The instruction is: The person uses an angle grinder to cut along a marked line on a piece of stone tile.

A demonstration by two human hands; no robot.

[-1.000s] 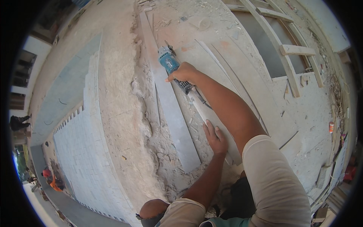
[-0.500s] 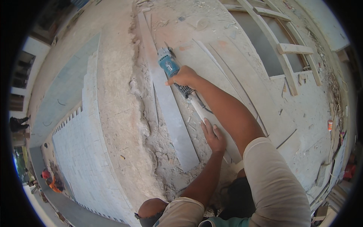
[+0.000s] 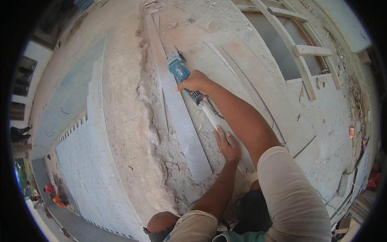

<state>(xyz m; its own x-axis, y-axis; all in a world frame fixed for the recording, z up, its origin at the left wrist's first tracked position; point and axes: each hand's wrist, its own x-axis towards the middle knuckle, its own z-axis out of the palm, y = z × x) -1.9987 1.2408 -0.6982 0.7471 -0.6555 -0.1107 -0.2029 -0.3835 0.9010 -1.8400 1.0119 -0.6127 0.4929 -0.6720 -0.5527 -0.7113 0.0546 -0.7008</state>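
My right hand (image 3: 194, 81) is closed round the body of a teal and black angle grinder (image 3: 180, 71). The grinder's head points away from me, and its disc (image 3: 177, 51) shows edge-on beside a long grey tile strip (image 3: 182, 129) on the ground. I cannot tell whether the disc touches anything. Nearer to me, my left hand (image 3: 228, 147) lies with fingers stretched out on a narrow pale strip (image 3: 210, 114) that runs up to the grinder's rear end. A dark cord (image 3: 218, 114) shows by the grinder's back, partly behind my right forearm.
A rough broken concrete edge (image 3: 150, 133) runs along the left, with a tiled pool-like basin (image 3: 86, 157) beyond. Large slabs (image 3: 258, 80) lie at the right. A wooden frame (image 3: 298, 52) spans an opening at upper right. People in orange (image 3: 58, 198) are far off at lower left.
Hardly anything differs. The view has shifted slightly, and the grinder and both hands keep nearly the same places.
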